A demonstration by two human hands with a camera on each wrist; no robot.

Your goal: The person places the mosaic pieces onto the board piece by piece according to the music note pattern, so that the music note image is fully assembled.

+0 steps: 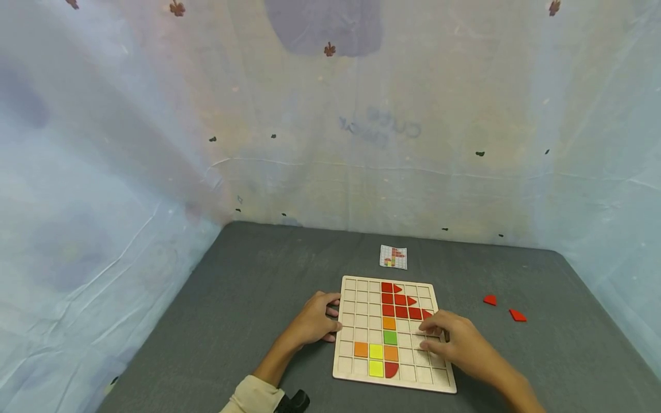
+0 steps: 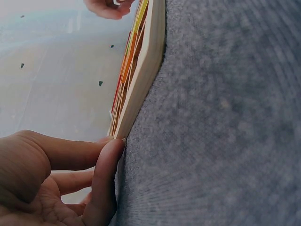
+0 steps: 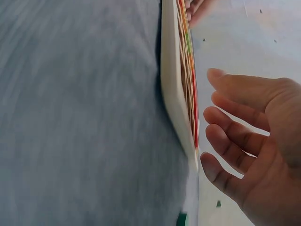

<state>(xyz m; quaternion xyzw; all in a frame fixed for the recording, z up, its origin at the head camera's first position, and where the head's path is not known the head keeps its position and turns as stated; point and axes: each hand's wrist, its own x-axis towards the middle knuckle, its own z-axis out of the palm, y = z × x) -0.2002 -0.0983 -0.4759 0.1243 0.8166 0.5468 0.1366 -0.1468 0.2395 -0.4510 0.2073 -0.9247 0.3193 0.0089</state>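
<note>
A pale wooden grid board [image 1: 361,315] lies flat on the dark table. Red squares [image 1: 401,312] and red triangle pieces fill three rows on its far right half. Below them sit orange, green [image 1: 390,337] and yellow squares [image 1: 376,368], plus a rounded red piece [image 1: 391,370]. My left hand [image 1: 314,321] grips the board's left edge; in the left wrist view, thumb and a finger meet at that edge. Over the board's right side hovers my right hand [image 1: 462,344], its fingers loosely bent and apart. The right wrist view shows nothing between them.
Two loose red pieces, one [image 1: 490,300] farther and one [image 1: 517,315] nearer, lie on the table [image 1: 268,269] right of the board. A small printed card [image 1: 393,257] with a coloured grid pattern lies beyond the board. A pale sheet [image 1: 330,189] hangs behind the table.
</note>
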